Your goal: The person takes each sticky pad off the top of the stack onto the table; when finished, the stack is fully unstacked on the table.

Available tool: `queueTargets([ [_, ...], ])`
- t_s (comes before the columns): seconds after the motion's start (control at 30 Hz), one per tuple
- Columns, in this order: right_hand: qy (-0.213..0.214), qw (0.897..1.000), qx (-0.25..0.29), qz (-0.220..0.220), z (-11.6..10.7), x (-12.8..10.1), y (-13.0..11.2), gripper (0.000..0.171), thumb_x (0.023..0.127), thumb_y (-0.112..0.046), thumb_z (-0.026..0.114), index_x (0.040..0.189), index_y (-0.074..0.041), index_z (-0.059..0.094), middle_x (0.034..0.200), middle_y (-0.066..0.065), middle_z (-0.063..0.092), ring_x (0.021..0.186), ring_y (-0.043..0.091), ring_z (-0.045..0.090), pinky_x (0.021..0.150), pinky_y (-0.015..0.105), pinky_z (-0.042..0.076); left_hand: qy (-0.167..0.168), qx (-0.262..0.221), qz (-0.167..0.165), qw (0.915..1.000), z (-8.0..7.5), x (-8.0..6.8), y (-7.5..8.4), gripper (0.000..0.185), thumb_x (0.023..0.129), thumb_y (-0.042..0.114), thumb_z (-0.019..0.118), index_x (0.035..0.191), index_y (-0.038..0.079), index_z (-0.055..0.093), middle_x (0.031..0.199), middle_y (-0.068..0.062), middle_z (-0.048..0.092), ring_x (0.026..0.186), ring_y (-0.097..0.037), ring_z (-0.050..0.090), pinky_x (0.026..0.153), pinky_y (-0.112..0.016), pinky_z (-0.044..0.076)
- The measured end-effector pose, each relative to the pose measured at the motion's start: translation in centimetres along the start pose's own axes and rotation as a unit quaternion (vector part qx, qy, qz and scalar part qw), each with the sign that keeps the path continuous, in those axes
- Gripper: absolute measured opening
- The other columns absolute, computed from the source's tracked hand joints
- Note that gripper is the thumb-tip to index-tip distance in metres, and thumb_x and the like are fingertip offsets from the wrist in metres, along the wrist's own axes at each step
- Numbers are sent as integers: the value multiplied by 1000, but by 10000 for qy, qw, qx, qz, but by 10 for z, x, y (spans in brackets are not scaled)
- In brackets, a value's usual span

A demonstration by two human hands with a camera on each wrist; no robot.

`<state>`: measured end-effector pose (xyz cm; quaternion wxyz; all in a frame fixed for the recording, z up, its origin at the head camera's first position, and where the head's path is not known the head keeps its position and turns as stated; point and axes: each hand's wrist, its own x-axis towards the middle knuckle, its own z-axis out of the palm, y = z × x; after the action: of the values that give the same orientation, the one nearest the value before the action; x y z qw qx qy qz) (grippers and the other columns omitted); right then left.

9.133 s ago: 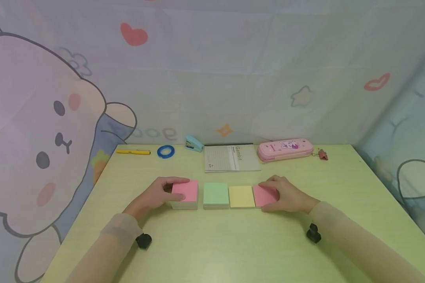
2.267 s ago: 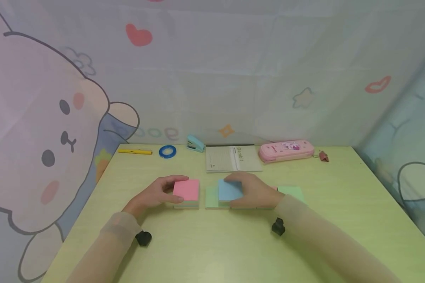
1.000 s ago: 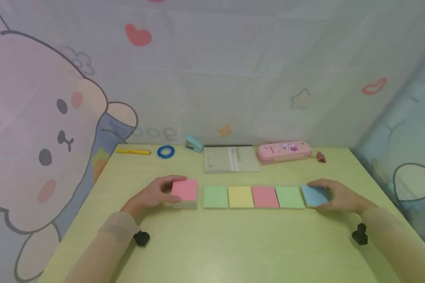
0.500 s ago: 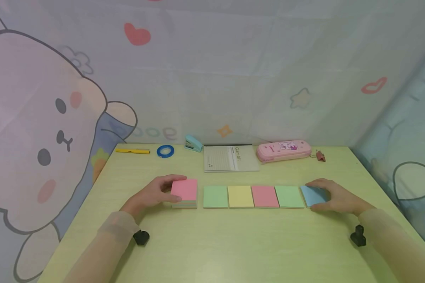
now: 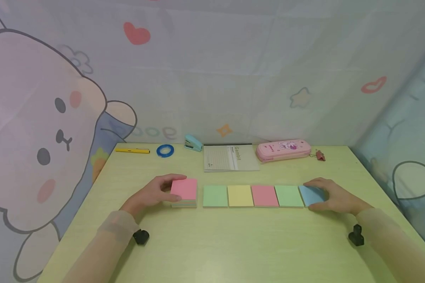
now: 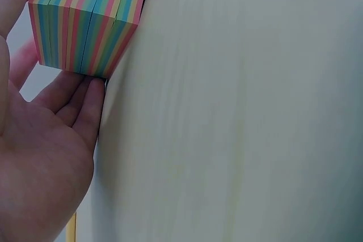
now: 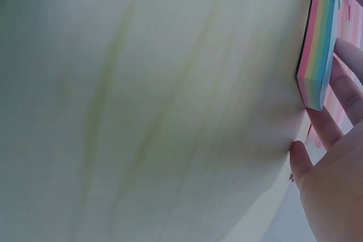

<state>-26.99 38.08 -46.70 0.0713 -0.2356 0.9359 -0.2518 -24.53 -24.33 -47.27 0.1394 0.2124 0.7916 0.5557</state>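
My left hand (image 5: 150, 192) holds a thick stack of sticky notes (image 5: 185, 189), pink on top, between thumb and fingers. Its layered, striped sides fill the upper left of the left wrist view, the fingers reaching round the back. To the right runs a straight row of thin pads: a green pad (image 5: 215, 196), a yellow pad (image 5: 240, 196), a pink pad (image 5: 265, 196) and another green pad (image 5: 289, 196). At the row's right end my right hand (image 5: 334, 197) grips a blue-topped sticky note pad (image 5: 311, 195), thumb at the near edge, fingers at the far one.
Along the table's back edge lie a yellow pen (image 5: 132, 151), a blue tape roll (image 5: 165, 151), a light blue stapler (image 5: 193, 143), a notebook (image 5: 217, 158), a pink pencil case (image 5: 284, 150) and a red binder clip (image 5: 320, 156). A printed cloth (image 5: 198, 78) hangs behind.
The right hand has carried the blue pad from above the first green one to the row's right end, then slid it slightly left against its neighbour. The left hand keeps its place.
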Motion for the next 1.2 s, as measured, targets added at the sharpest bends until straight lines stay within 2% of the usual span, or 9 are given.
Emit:
queueTargets([
  [0.43,-121,9999,38,103,1,4,-3,78,83,-41,89,148,-13,57,152,23,47,137,47,38,104,75,33,14,-39,-7,10000,-2,-2,-3,68,91,12,83,152,9,54,157,-15,49,135,-29,51,108,-19,44],
  [0.6,49,9996,289,35,-4,11,-17,78,93,-41,80,155,-6,47,159,24,39,143,50,34,107,78,30,-42,51,-49,10000,-2,-3,-3,72,93,14,81,156,9,49,156,-13,50,138,-31,49,110,-20,42],
  [0.7,269,9978,603,20,-2,24,-40,76,99,-43,73,158,-5,42,161,21,38,145,48,36,111,75,31,-86,69,-46,9999,-2,-4,-2,76,93,15,81,159,7,44,152,-15,53,138,-33,50,111,-22,42],
  [0.8,375,9962,786,-100,9,43,-75,74,101,-44,71,158,-6,42,161,17,41,144,45,40,114,70,33,-96,72,-42,9999,-3,-5,0,80,92,15,83,159,5,42,151,-16,53,138,-35,50,113,-25,42],
  [0.97,336,9927,916,-703,38,74,-142,73,97,-39,76,155,-6,47,159,15,47,145,41,44,117,64,37,-133,133,-31,9998,-4,-5,2,86,86,15,88,158,4,42,155,-16,50,143,-38,47,121,-47,36],
  [1.03,272,9907,989,-889,51,85,-166,74,96,-42,77,155,-8,47,159,12,47,146,37,44,116,61,40,-166,135,-7,9998,-5,-4,0,87,85,14,89,157,3,42,156,-15,50,144,-38,46,122,-51,34],
  [1.2,108,9865,1061,-1244,80,112,-217,77,96,-49,74,156,-10,46,158,4,48,147,28,44,118,52,40,-161,210,89,9996,-5,-2,-4,80,86,15,88,153,6,46,152,-14,54,143,-36,48,120,-34,38],
])
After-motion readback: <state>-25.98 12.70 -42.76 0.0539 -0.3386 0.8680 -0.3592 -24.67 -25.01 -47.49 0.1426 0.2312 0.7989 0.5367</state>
